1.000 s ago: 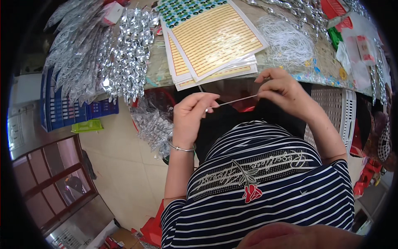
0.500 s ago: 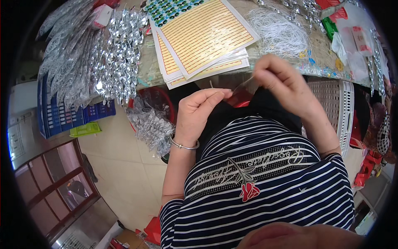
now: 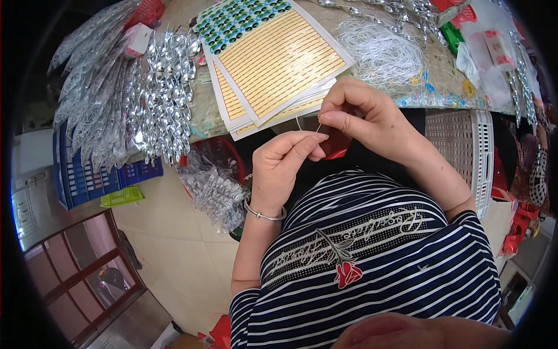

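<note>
My left hand [image 3: 285,163] is closed, its thumb and forefinger pinching a thin white string [image 3: 319,127]. A short end of that string sticks up behind the left fingers. Just above and to the right, my right hand [image 3: 372,119] pinches the same string between thumb and forefinger, so only a short length shows between the two hands. Both hands are in front of the table edge, over my lap. Beyond them lie stacked sticker sheets [image 3: 285,64] with yellow striped rows and green-blue eye shapes. A loose heap of white strings [image 3: 383,52] is on the table behind my right hand.
Silver twisted ornaments [image 3: 168,93] and clear-wrapped ones [image 3: 93,99] cover the table's left side. Under it are a blue crate [image 3: 87,174], a red basin [image 3: 235,160] with wrapped silver pieces, and a white crate [image 3: 482,157] at right. A green basket [image 3: 122,196] is on the floor.
My right hand has moved left and slightly down, close to my left hand. The stretch of string between them is shorter. The left hand stays nearly in place.
</note>
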The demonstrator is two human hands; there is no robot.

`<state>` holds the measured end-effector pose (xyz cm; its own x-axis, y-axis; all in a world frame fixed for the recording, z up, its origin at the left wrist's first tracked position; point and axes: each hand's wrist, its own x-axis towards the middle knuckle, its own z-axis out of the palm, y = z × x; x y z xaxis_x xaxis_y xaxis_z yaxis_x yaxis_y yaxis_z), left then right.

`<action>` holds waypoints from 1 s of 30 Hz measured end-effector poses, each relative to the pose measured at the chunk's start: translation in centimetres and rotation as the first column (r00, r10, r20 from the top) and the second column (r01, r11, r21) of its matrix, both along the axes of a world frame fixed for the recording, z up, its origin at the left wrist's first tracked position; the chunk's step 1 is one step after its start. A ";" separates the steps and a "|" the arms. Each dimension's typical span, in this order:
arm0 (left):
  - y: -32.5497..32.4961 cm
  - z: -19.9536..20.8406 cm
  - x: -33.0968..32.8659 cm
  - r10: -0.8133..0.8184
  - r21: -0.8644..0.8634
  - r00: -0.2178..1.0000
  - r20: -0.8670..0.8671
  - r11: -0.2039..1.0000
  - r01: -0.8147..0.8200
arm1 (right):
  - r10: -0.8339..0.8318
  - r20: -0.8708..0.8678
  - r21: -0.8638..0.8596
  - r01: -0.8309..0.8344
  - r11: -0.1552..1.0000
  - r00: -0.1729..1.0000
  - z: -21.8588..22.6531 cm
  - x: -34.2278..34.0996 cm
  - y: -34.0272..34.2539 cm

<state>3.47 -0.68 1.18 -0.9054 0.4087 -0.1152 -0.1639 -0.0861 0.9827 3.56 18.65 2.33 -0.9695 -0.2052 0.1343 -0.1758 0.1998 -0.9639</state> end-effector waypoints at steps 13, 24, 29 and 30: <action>-0.3 -0.2 0.2 -0.093 -0.069 0.995 0.024 0.993 0.095 | -0.007 0.145 -0.173 0.032 0.984 0.989 0.1 -0.5 -0.2; -0.8 -0.8 0.2 -0.193 -0.057 0.980 0.040 0.979 0.195 | 0.052 0.313 -0.143 -0.007 0.990 0.948 -0.3 -0.6 -0.6; -0.9 -0.7 0.2 -0.237 -0.088 0.971 0.025 0.967 0.238 | 0.097 0.350 -0.136 -0.052 0.989 0.932 -0.1 -0.5 -0.7; -0.9 -0.7 0.2 -0.249 -0.094 0.968 0.026 0.964 0.250 | 0.097 0.352 -0.136 -0.052 0.989 0.931 -0.1 -0.5 -0.8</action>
